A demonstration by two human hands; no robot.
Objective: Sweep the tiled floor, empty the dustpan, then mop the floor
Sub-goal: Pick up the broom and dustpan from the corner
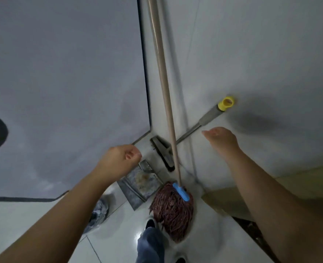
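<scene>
A mop leans against the white wall, its beige pole [163,82] running up out of view and its reddish-brown string head [173,211] with a blue clamp [181,191] resting on the white tiled floor [119,234]. Behind it a broom with a grey handle, yellow cap [226,103] and dark brush head [162,152] leans in the corner. A grey metal dustpan [138,186] stands beside the mop. My left hand [120,160] hovers just above the dustpan's handle, fingers curled, holding nothing. My right hand [222,139] reaches toward the mop pole, fingers relaxed, not touching it.
A grey door or panel [65,82] with a dark frame fills the left. A crumpled plastic bag [98,211] sits on the floor at the lower left. A yellowish-tan ledge [289,179] runs along the right. My leg in jeans [149,243] stands below the mop.
</scene>
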